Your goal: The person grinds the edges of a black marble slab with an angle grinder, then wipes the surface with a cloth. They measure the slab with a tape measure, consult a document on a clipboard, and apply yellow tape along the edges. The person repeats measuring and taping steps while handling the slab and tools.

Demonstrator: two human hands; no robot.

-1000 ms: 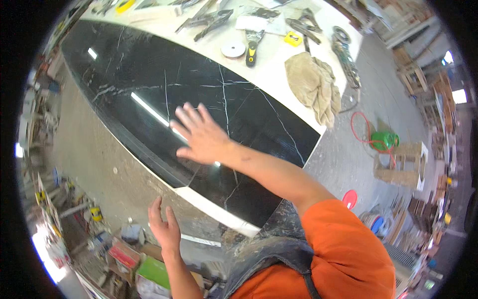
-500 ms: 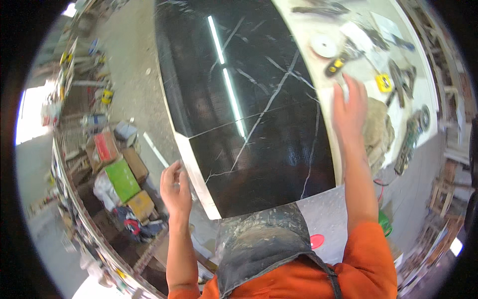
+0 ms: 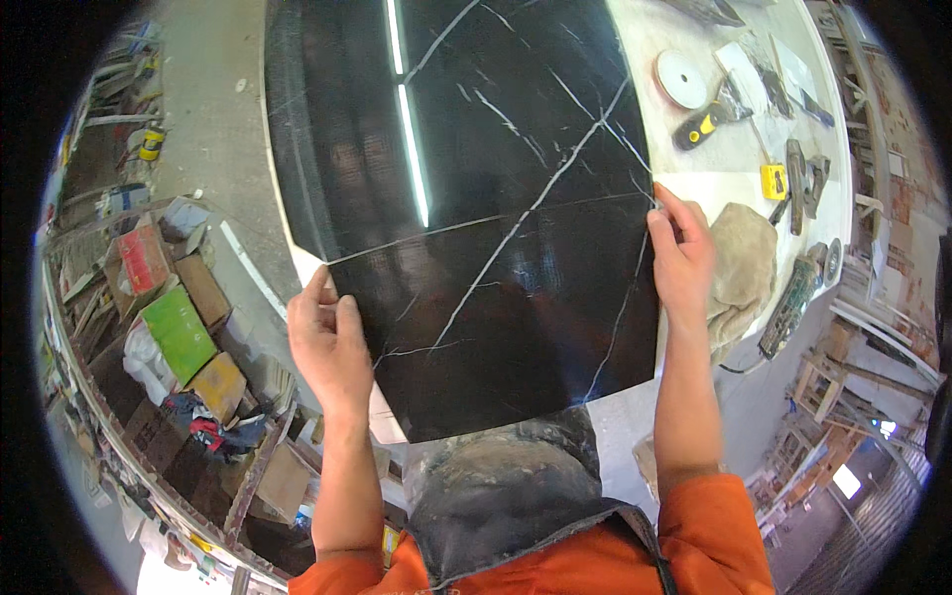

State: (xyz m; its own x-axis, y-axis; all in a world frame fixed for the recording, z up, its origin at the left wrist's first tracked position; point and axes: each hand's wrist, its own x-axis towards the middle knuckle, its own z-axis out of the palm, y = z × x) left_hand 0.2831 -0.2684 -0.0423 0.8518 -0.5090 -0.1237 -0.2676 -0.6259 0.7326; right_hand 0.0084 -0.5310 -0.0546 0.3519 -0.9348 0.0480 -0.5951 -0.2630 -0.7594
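A glossy black stone slab with white veins [image 3: 535, 327] lies flat in front of me. A thin seam separates it from a second black slab [image 3: 347, 149] beyond, and the veins run on across the seam. My left hand [image 3: 332, 342] is closed at the near slab's left edge, fingertips by the seam's end. On the opposite edge, my right hand [image 3: 679, 253] pinches the slab's side near the seam's other end. Fingers under or behind the edges are partly hidden. A pale strip of tabletop [image 3: 389, 421] shows along the near slab's left side.
Right of the slabs lie a white disc [image 3: 681, 79], a putty knife [image 3: 709, 117], a yellow tape measure [image 3: 773, 181], a tan cloth [image 3: 742, 263] and an angle grinder [image 3: 793, 305]. Boxes, including a green one [image 3: 178, 335], fill a bin at left.
Both hands have come in from beside and above the slabs onto the near slab's edges by the seam. My view has shifted, and the right hand has come lower.
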